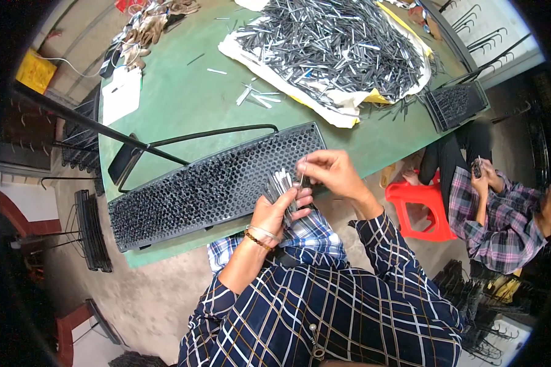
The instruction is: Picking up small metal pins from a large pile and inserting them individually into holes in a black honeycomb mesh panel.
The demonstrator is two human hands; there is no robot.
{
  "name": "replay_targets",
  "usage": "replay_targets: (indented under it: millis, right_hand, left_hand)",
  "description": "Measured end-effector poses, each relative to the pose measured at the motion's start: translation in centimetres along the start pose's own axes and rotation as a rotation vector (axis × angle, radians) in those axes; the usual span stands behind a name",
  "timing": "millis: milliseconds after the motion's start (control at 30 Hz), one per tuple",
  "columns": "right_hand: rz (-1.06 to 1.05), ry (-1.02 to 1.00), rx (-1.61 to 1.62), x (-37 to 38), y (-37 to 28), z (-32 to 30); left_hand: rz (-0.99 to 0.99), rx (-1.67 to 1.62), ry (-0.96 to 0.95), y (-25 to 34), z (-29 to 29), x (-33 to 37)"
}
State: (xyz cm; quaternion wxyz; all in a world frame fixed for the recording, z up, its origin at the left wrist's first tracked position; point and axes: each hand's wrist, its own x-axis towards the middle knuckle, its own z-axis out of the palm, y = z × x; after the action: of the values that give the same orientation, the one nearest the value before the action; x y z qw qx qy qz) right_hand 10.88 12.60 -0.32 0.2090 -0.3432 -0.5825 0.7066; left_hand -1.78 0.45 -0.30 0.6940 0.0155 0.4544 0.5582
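Clasping metal strips (283,180), fanned seemingly for easy picking, the left hand (272,213) sits beside the right hand (335,176), its grip apparently pinching one, by the table's (177,92) near-edge perforated tray (281,147).

The left hand (274,211) held thin, shiny strips (281,180). The right hand (335,175) pinched one. A black tray (272,154) with holes lay on a green table (174,92).

The strip heap (333,52) lies behind the tray (260,158).

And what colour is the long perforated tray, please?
The long perforated tray is black, best seen in the head view.
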Motion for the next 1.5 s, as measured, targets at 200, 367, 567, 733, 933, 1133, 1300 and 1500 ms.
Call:
replay_targets:
  millis: [200, 367, 567, 733, 933, 1133, 1300, 1500]
  right_hand:
    - [-0.474, 0.5, -0.32, 3.9, -0.5, -2.9]
    - [-0.594, 0.524, -0.5, 5.7, 0.8, -4.0]
    - [-0.781, 0.428, -0.87, 6.1, 2.1, -3.6]
    - [-0.807, 0.512, -0.978, 5.3, 1.6, -3.3]
    - [-0.806, 0.558, -1.03, 5.4, 1.4, -2.5]
    - [-0.755, 0.586, -1.089, 5.2, 0.8, -1.7]
    - [-0.75, 0.597, -1.195, 5.3, 0.5, -2.1]
    - [-0.79, 0.63, -1.238, 4.9, 0.7, -1.4]
  left_hand:
    - [-0.039, 0.043, -0.039, -0.6, -0.3, 0.1]
    - [-0.074, 0.077, -0.1, -0.7, 0.1, -0.5]
    - [-0.086, 0.035, -0.08, -0.9, -0.8, -0.6]
    - [-0.06, 0.036, -0.056, -0.7, -0.6, -0.6]
    - [-0.039, 0.029, -0.069, -0.7, -1.2, -0.8]
    - [-0.059, -0.004, -0.066, -0.1, -1.6, -1.5]
    - [-0.071, -0.026, -0.07, 0.1, -1.7, -1.9]
    - [-0.064, -0.039, -0.065, -0.1, -2.2, -2.0]
